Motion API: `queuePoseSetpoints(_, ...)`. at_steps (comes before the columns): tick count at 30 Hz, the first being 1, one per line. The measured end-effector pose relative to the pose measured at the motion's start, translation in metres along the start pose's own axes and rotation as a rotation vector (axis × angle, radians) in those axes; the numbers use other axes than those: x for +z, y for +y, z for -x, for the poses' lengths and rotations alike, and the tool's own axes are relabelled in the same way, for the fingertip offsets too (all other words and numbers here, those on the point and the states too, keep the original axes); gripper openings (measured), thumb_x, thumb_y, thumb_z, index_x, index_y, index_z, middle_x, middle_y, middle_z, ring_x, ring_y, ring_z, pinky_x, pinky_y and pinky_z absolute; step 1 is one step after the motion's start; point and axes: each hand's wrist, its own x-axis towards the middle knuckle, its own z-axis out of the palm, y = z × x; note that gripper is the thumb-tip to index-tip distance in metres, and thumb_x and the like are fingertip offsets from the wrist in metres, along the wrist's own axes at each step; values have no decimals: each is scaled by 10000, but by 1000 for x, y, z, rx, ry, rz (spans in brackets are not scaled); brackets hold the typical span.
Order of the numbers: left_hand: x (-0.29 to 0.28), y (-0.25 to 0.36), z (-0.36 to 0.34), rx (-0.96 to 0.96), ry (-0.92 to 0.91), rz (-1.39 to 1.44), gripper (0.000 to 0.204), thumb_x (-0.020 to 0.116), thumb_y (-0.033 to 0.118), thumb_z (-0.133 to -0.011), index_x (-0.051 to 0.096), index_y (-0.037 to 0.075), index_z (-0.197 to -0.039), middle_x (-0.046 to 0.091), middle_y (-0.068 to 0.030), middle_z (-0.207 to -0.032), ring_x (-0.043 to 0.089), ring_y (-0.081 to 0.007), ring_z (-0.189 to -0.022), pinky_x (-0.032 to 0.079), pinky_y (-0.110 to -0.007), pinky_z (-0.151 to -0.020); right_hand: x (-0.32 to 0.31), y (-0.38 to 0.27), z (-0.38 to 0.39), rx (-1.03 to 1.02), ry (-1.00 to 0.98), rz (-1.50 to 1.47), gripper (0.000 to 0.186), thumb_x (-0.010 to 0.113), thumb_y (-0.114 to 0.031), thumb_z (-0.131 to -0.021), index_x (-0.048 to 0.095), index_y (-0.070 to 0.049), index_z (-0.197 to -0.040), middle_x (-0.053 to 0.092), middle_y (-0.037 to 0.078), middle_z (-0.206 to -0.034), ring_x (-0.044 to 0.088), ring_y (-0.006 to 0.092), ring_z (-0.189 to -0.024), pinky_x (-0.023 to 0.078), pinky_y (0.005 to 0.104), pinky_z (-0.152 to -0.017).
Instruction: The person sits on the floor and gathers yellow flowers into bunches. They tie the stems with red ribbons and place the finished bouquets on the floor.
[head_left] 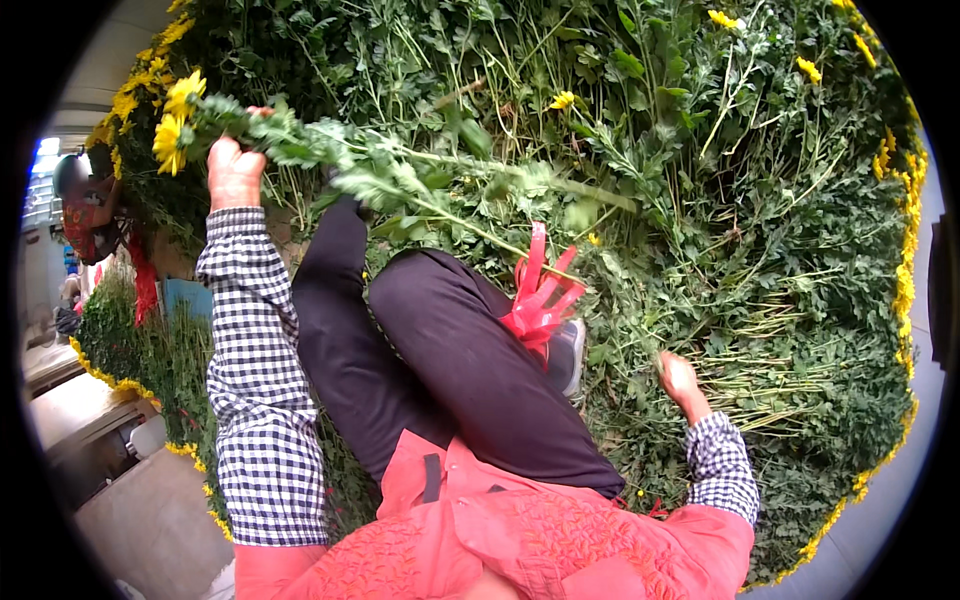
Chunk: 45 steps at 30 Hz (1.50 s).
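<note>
My left hand [237,172], at the upper left, is closed round long-stemmed yellow chrysanthemums [345,150]. Their yellow heads [172,140] stick out to its left. The leafy stems slant down to the right above my knees, and one bare stem end crosses the red ribbon strips [540,300] by my shoe. Lower right, my right hand [682,385] has its fingers drawn together beside blurred greenery, apart from those stem ends. Whatever it may be pinching is too small and blurred to make out.
Cut chrysanthemums [780,230] are heaped all round my legs, with yellow blooms [908,270] lining the outer right edge. A shoe [566,358] shows beside my bent knee. Another person [90,210] is at the far left, near a hanging red strip [142,275] and a blue panel [188,298].
</note>
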Motion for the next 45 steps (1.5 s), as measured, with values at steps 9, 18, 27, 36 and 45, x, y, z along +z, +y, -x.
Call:
queuePoseSetpoints(9,-2,-7,64,-42,216,41,327,361,241,-1010,562,-15,-974,616,-157,-866,600,-286,-840,500,-480,-882,-93,-58,-78,-28,400,162,465,629,-269,-869,502,-50,-1259,551,169,-1222,513,338,-1142,439,443,-937)
queuePoseSetpoints(18,44,-80,103,-187,-53,220,272,616,159,-862,625,72,-1120,664,-76,-1094,584,-248,-1060,426,-425,-990,-142,-119,-270,-53,775,37,277,660,-216,-816,611,-131,-1076,635,58,-915,588,292,-889,468,418,-716)
queuePoseSetpoints(27,41,-111,95,-302,-171,29,239,619,229,-925,619,70,-1104,665,-84,-1090,619,-201,-1015,499,-426,-918,-204,-358,-175,-700,580,-416,873,848,-244,-656,411,-23,-1379,508,195,-1312,479,344,-1214,383,423,-1030)
queuePoseSetpoints(36,64,-97,110,-265,-407,313,600,584,492,-896,433,123,-1344,569,-149,-1253,573,-308,-1134,455,-546,-978,-216,-400,-165,-571,-34,-687,337,521,-252,-970,581,0,-1186,522,42,-746,431,142,-682,389,331,-614)
queuePoseSetpoints(45,59,-122,107,-348,1,265,406,391,386,-1021,413,99,-735,325,23,-587,317,-106,-457,296,-271,-455,-206,-370,-187,-672,358,-591,409,588,-323,-925,569,-45,-1223,629,122,-1095,592,275,-1008,470,385,-915)
